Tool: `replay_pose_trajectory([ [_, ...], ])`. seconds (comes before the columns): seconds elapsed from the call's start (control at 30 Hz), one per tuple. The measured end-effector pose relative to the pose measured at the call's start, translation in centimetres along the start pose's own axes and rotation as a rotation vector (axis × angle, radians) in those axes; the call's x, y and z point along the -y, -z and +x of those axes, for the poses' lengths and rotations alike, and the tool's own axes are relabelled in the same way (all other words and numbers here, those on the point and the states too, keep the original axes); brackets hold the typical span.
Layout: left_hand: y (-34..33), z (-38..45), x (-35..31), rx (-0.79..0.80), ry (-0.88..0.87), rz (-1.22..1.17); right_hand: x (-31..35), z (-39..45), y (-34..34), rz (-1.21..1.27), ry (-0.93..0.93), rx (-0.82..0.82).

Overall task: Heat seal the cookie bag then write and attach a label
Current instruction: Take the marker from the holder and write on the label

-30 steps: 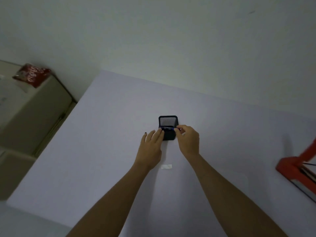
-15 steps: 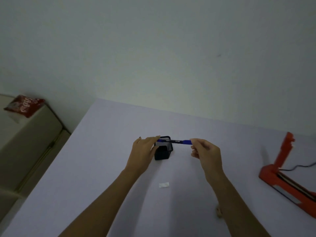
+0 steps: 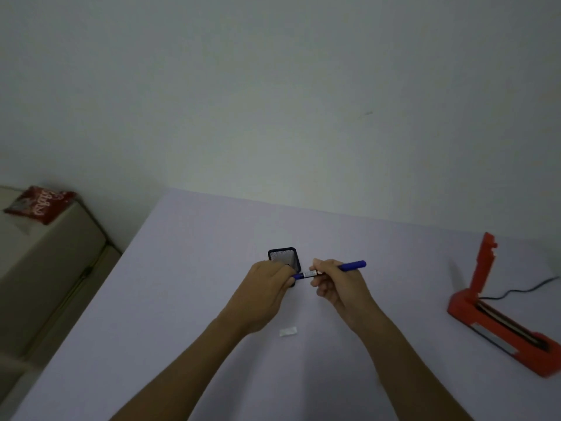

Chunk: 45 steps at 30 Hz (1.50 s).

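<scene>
A blue pen [image 3: 352,265] is held level above the table between both hands. My right hand [image 3: 337,281] grips its barrel, and my left hand [image 3: 264,287] pinches the end near the cap. Just behind my left hand stands a black mesh pen holder [image 3: 282,255]. A small white label [image 3: 287,331] lies flat on the table, nearer to me than the hands. The red heat sealer [image 3: 498,311] sits at the right with its arm raised. No cookie bag shows on the table.
The pale table [image 3: 188,268] meets a white wall at the back. A black cord [image 3: 522,289] runs right from the sealer. To the left stands a beige box [image 3: 45,268] with a red snack packet [image 3: 39,203] on top.
The pen came out of the mesh holder and now sits between both hands. My right hand has slid inward along the barrel, and the hands are closer together. The camera tilted upward.
</scene>
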<state>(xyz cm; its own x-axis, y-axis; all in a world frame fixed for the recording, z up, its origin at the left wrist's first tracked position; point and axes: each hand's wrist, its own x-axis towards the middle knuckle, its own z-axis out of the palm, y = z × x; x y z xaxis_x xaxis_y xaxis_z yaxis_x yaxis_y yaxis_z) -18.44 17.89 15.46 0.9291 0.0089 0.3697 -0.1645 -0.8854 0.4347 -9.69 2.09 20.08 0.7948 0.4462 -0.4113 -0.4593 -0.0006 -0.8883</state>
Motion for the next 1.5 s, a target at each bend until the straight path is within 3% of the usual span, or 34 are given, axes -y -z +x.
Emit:
replay_pose_trajectory([
  [0.13, 0.7, -0.6, -0.9, 0.166, 0.2, -0.334, 0.3, -0.1, 0.7, -0.055, 0.018, 0.049],
  [0.3, 0.5, -1.0, -1.8, 0.182, 0.366, -0.653, -0.2, -0.2, 0.7, -0.073, -0.023, 0.086],
  [0.37, 0.6, -1.4, -1.7, 0.149, 0.435, -0.784, 0.0, 0.2, 1.8, 0.061, -0.045, 0.043],
  [0.43, 1.4, -3.1, 0.7, 0.006, 0.583, -0.896, 1.1, 0.9, 5.2, 0.355, -0.029, -0.105],
  [0.47, 2.0, -4.4, 2.5, -0.075, 0.655, -0.891, 1.9, 1.2, 7.4, 0.407, 0.02, -0.181],
  [0.53, 2.5, -7.3, 5.9, -0.143, 0.784, -0.791, 2.6, 1.2, 10.8, 0.237, 0.108, -0.258],
  [0.67, -1.0, -8.9, 7.9, -0.002, 0.875, -0.517, -3.0, 1.2, 9.6, -0.301, 0.104, -0.095],
  [0.8, -6.8, -8.0, 8.9, 0.095, 0.913, -0.37, -12.6, 1.1, 6.6, -0.902, 0.306, 0.001],
  [0.93, -10.1, -7.8, 9.7, 0.107, 1.016, -0.263, -18.5, 1.4, 5.6, -1.245, 0.281, 0.113],
  [1.1, -11.6, -7.8, 11.2, 0.09, 1.054, -0.16, -21.9, 2.0, 5.4, -1.402, 0.37, 0.209],
  [1.4, -12.4, -7.5, 12.5, 0.04, 1.041, -0.116, -24.2, 3.0, 6.1, -1.402, 0.462, 0.23],
  [1.5, -12.4, -7.3, 11.5, -0.057, 1.032, -0.132, -24.8, 3.2, 6.3, -1.407, 0.463, 0.232],
])
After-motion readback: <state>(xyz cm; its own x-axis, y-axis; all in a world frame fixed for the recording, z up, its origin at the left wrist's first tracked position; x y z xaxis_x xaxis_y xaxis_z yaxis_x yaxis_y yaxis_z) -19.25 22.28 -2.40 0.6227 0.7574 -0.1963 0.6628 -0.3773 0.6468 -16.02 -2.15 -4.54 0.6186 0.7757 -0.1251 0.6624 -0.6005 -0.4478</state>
